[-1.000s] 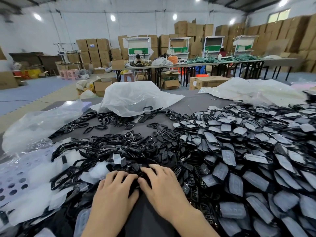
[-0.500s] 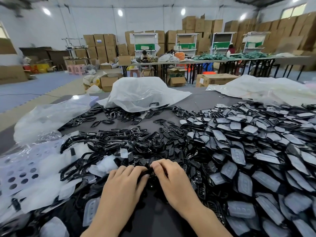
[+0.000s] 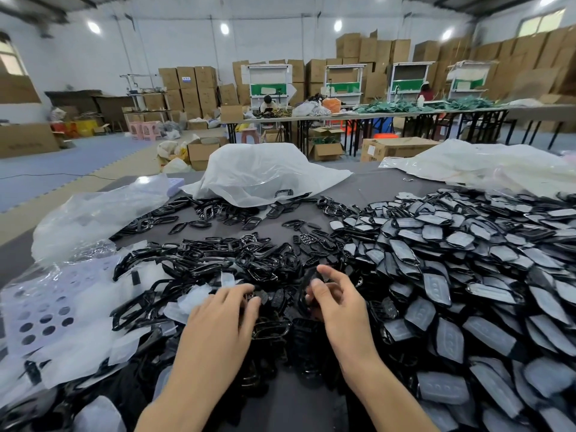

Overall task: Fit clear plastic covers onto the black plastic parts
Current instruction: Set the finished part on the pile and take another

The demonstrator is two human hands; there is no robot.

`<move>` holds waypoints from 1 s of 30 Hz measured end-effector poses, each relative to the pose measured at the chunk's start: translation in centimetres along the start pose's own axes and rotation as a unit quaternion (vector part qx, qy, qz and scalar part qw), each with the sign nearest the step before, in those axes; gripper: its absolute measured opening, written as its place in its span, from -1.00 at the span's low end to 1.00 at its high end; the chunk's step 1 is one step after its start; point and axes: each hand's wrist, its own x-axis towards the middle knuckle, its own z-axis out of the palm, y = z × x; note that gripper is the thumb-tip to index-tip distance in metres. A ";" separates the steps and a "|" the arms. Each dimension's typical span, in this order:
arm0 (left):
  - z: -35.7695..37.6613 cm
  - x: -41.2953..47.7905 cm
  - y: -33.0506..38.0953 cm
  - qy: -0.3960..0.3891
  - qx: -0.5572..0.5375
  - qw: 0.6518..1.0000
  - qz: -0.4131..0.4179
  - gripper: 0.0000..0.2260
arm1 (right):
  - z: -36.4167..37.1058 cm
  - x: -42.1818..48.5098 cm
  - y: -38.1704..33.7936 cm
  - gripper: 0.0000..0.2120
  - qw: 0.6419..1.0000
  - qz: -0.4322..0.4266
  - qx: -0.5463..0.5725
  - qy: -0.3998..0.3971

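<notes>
My right hand (image 3: 338,302) pinches a black plastic frame part (image 3: 304,291) between thumb and fingers, lifted just above the pile. My left hand (image 3: 223,316) lies palm down on the loose black parts (image 3: 218,254), its fingertips touching small black pieces near the centre; whether it grips one is hidden. Clear plastic covers (image 3: 190,302) lie scattered left of my left hand. A big heap of black parts with clear covers fitted (image 3: 467,254) fills the right side of the table.
A perforated lilac sheet (image 3: 46,310) and crumpled clear bags (image 3: 93,213) lie at the left. A white plastic bag (image 3: 265,173) sits at the far middle, another (image 3: 483,163) at the far right. Beyond the table are long tables, cardboard boxes and seated people.
My hands have drawn apart. The right hand has risen from the pile with a black frame part pinched in it, while the left stays flat on the parts.
</notes>
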 end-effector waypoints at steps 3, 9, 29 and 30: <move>0.4 1.7 -0.7 -0.045 0.106 0.992 -0.055 -0.64 | 0.0 0.5 -0.2 -0.80 0.992 0.065 0.108 0.000; 1.9 4.1 -0.8 -0.061 0.216 0.972 -0.063 -0.68 | -0.7 0.7 -0.8 -0.79 0.945 0.132 0.293 -0.060; 0.3 1.6 3.5 0.038 -0.354 0.932 -0.066 -0.89 | 0.2 0.3 -0.5 -0.74 0.967 0.103 0.217 -0.083; 0.6 1.4 3.7 0.041 -0.370 0.925 -0.077 -0.89 | 0.3 0.2 -0.6 -0.75 0.965 0.105 0.220 -0.097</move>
